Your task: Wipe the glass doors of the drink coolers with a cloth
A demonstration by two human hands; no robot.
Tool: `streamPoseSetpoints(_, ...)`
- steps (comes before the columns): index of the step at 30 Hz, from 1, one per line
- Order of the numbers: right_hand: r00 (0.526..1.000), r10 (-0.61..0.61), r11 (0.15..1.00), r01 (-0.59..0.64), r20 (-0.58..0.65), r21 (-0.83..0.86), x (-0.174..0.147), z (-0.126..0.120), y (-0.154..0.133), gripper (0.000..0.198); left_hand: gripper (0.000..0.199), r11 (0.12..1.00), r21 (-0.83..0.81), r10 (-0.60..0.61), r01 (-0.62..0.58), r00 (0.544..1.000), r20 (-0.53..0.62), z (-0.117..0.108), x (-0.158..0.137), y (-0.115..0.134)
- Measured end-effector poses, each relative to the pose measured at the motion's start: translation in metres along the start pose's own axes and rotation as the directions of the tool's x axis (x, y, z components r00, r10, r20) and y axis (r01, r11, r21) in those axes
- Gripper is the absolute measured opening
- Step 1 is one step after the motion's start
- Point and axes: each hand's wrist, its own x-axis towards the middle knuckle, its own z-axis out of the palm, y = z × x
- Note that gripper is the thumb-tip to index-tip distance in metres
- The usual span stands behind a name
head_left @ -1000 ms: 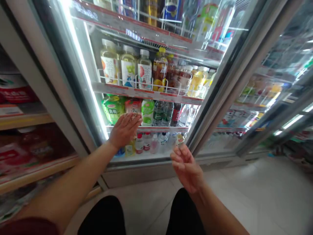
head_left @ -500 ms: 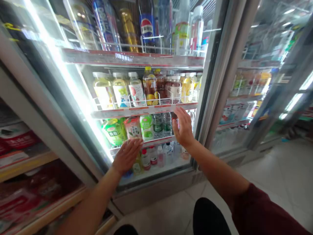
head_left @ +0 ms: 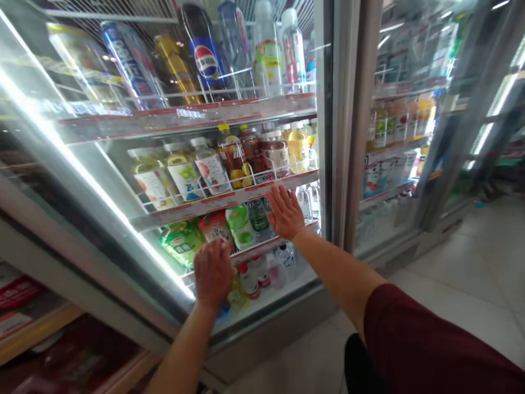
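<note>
My right hand (head_left: pixel 286 212) is spread out, palm toward the lit drinks cooler, in front of the price strip (head_left: pixel 223 201) below the middle shelf. Nothing is in its fingers. Lower and to the left, my left hand (head_left: pixel 212 276) is raised with its fingers loosely bent and slightly blurred; I see nothing held. It covers part of a red pouch (head_left: pixel 215 225) and lies close to a green pouch (head_left: pixel 181 242). Between the hands is a white-and-green pouch (head_left: pixel 240 225). On the shelf above stand a yellow-capped tea bottle (head_left: pixel 233 156) and several white-capped juice bottles (head_left: pixel 210 167).
A cola bottle (head_left: pixel 204 52) and other large bottles fill the top shelf. Small red-capped bottles (head_left: pixel 249 280) stand at the bottom. A metal door frame (head_left: pixel 342 126) divides this cooler from another on the right. Wooden-edged shelves (head_left: pixel 41 334) with packages are at lower left.
The view has shifted and tilted, with the shelves now slanting. My left hand has turned more upright and its fingers have bent. My right hand stays spread, now overlapping the price strip's lower side.
</note>
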Motion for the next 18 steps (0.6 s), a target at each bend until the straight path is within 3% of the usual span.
streamPoseSetpoints(2, 1.0, 0.004, 1.0, -0.004, 0.001, 0.005, 0.001, 0.0, 0.0, 0.061, 0.088, 0.989, -0.04, 0.149, -0.145, 0.985, 0.091, 0.002, -0.023, 0.016)
streamPoseSetpoints(4, 1.0, -0.002, 1.0, 0.002, -0.012, 0.005, 0.0, 0.001, -0.001, 0.06, 0.087, 0.982, -0.058, 0.185, -0.18, 0.977, 0.108, -0.002, -0.023, 0.012)
streamPoseSetpoints(7, 0.999, -0.009, 1.0, 0.009, -0.04, -0.004, -0.001, 0.002, -0.001, 0.059, 0.088, 1.0, -0.012, 0.023, -0.024, 0.998, -0.054, -0.016, 0.024, -0.024)
streamPoseSetpoints(9, 0.999, -0.002, 1.0, 0.002, -0.038, -0.005, -0.001, 0.002, -0.001, 0.059, 0.085, 0.993, -0.012, -0.114, 0.114, 0.972, -0.204, -0.024, 0.066, -0.05)
streamPoseSetpoints(11, 1.0, 0.008, 1.0, -0.008, -0.027, -0.001, -0.001, 0.001, -0.001, 0.06, 0.074, 0.973, -0.065, -0.232, 0.223, 0.927, -0.295, -0.026, 0.095, -0.061)
streamPoseSetpoints(12, 1.0, 0.013, 1.0, -0.013, -0.019, 0.001, -0.001, 0.001, -0.001, 0.06, 0.07, 0.968, -0.085, -0.251, 0.236, 0.919, -0.303, -0.024, 0.1, -0.057)
streamPoseSetpoints(14, 1.0, 0.029, 1.0, -0.029, -0.009, 0.0, -0.002, 0.001, -0.002, 0.06, 0.071, 0.98, -0.092, -0.196, 0.179, 0.95, -0.243, -0.016, 0.09, -0.034)
streamPoseSetpoints(16, 0.999, 0.053, 0.999, -0.053, -0.012, -0.008, -0.004, 0.002, -0.003, 0.059, 0.077, 0.993, -0.095, -0.08, 0.068, 0.989, -0.126, -0.005, 0.062, 0.0)
streamPoseSetpoints(18, 0.997, 0.075, 0.997, -0.076, -0.025, -0.016, -0.006, 0.004, -0.003, 0.059, 0.08, 0.991, -0.125, 0.037, -0.038, 0.999, -0.015, 0.003, 0.034, 0.031)
